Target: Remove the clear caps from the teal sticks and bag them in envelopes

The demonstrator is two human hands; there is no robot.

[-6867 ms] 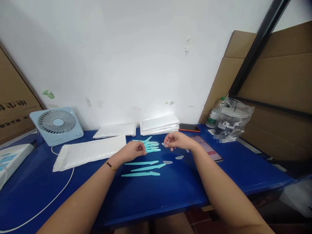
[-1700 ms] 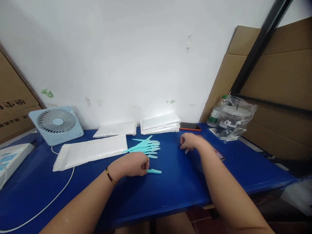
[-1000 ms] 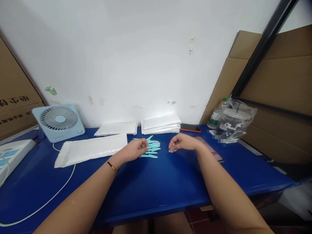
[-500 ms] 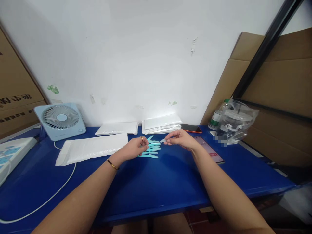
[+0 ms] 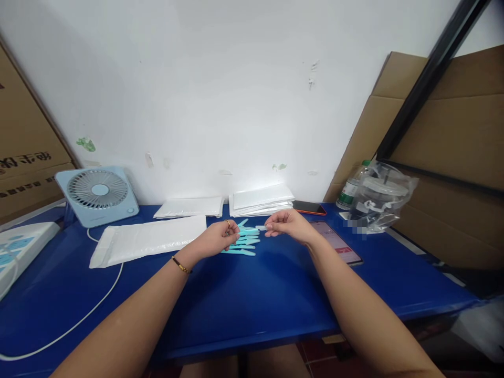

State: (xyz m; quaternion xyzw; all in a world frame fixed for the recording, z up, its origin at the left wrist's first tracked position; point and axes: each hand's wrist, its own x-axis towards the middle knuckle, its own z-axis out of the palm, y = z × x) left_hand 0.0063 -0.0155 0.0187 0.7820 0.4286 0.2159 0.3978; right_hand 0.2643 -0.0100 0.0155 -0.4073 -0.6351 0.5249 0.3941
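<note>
Several slim turquoise sticks, which look like eyebrow razors (image 5: 246, 252), lie side by side on the blue table. My left hand (image 5: 223, 235) is closed over their left ends, thumb and fingers pinching one turquoise razor (image 5: 250, 231) that points right. In a fingertip pinch, my right hand (image 5: 286, 226) has a small translucent whitish cap (image 5: 260, 228). Its left end is close to the razor's tip; whether the two touch I cannot tell. My fingers hide part of both pieces.
White padded mailers (image 5: 151, 241) lie left of the hands, with further stacks (image 5: 262, 198) by the wall. A blue fan (image 5: 98, 191) stands left. Phones (image 5: 334, 242), a bottle (image 5: 349, 189) and a bagged cup (image 5: 381, 197) are right. A white cable (image 5: 88, 319) crosses the table.
The whitish cap in my right hand has shifted slightly left, toward the razor's tip. My left hand has barely moved.
</note>
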